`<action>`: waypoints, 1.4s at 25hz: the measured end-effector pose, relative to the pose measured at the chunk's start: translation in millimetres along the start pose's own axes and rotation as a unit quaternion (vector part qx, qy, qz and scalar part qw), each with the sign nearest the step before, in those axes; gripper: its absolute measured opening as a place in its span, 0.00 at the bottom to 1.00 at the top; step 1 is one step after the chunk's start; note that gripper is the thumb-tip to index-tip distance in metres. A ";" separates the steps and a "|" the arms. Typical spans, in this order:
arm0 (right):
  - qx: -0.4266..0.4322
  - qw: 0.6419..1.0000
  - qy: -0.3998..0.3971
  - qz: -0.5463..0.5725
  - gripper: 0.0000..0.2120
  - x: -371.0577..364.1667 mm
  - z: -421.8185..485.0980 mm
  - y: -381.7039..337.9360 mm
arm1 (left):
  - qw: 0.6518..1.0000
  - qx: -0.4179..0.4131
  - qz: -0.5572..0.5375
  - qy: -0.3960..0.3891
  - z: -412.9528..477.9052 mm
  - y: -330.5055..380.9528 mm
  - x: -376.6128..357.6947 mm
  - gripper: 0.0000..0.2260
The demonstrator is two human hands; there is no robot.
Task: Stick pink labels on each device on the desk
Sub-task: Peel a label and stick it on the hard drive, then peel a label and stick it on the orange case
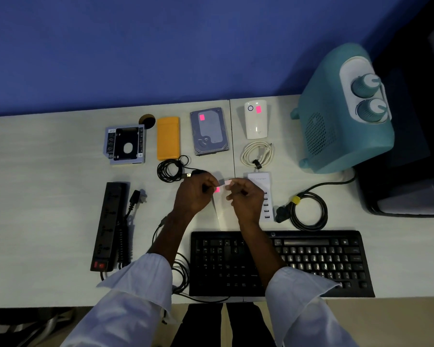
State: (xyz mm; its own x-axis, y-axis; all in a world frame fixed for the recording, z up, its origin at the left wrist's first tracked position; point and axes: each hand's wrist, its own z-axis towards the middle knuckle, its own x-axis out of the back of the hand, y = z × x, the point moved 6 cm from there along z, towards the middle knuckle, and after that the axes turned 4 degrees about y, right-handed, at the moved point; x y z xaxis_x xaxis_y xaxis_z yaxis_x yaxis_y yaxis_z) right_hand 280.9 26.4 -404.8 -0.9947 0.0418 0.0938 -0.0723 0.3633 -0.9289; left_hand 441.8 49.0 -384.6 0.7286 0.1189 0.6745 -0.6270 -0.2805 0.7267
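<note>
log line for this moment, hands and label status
left hand: pinches pink label | right hand: pinches pale strip | labelled: hard drive, white device | unlabelled: orange case

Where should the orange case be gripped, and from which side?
Probably best: pinch the orange case across its long side edges at mid-length, coming from above. It lies flat, long axis pointing away from the person, with gaps to the drive caddy and hard drive; the black cable coil crowds its near end.

Charger (262,180) partly behind right hand (243,199)
</note>
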 end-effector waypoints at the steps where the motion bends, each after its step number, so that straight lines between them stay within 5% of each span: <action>1: -0.003 1.000 0.004 0.005 0.08 -2.7 0.6 -4.2 | 1.000 -0.002 0.002 0.012 0.2 1.4 2.6 0.05; 5: 0.012 0.999 -0.033 -0.010 0.16 -25.4 3.9 -21.9 | 0.995 0.035 -0.071 0.056 5.3 2.9 14.4 0.07; 10: 0.009 0.998 -0.066 0.000 0.06 -60.5 9.6 -40.6 | 0.988 0.061 -0.096 0.109 18.1 -11.7 46.1 0.07; 15: -0.006 0.995 -0.090 -0.050 0.10 -99.1 25.7 -42.3 | 0.983 0.063 -0.085 0.153 35.2 -36.0 74.2 0.07; 19: 0.041 0.994 -0.070 -0.074 0.05 -124.8 43.5 -57.6 | 0.961 0.062 0.092 0.255 61.5 -49.5 100.8 0.17; 23: 0.071 0.990 -0.074 -0.098 0.04 -147.8 64.6 -68.4 | 0.950 0.131 0.203 0.200 91.7 -65.9 84.1 0.33; 27: 0.068 0.990 -0.075 -0.098 0.03 -162.8 81.4 -69.1 | 0.948 0.160 0.222 0.160 101.5 -76.9 81.8 0.36; 30: 0.010 0.996 -0.078 -0.048 0.04 -169.3 89.1 -67.4 | 0.973 0.148 0.083 0.157 105.2 -81.7 100.1 0.34; 32: -0.027 0.995 -0.091 -0.009 0.05 -174.6 88.3 -71.3 | 0.953 0.202 -0.188 0.122 102.5 -88.3 107.2 0.27; 35: -0.045 0.990 -0.135 0.015 0.07 -186.8 84.3 -81.1 | 0.778 0.288 -0.558 0.020 89.0 -87.0 102.5 0.21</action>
State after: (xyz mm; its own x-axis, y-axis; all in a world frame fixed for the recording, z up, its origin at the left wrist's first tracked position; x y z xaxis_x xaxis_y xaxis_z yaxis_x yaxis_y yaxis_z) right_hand 466.4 -89.4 -377.2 -0.9803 -0.1926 -0.0447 -0.0472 0.4475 -0.8930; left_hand 595.6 0.9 -390.2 0.7144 0.6204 -0.3237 0.6259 -0.3596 0.6921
